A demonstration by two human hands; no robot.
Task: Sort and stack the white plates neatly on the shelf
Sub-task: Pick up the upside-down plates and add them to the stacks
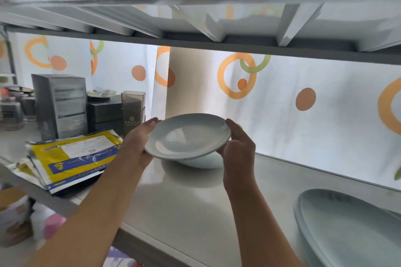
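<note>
A small white plate [187,135] hangs tilted just above the white shelf [195,197], held between both hands. My left hand [138,145] grips its left rim, with the thumb on top. My right hand [238,147] grips the right rim. Directly under the plate sits another white dish [201,161], mostly hidden by it. At the lower right edge lies a stack of large white plates [351,230], cut off by the frame.
Yellow and blue packets [73,156] lie at the shelf's left front. Behind them stand grey boxes [63,104] and a smoky plastic container [132,106]. A curtain with orange rings hangs behind. The upper shelf's slats sit close overhead.
</note>
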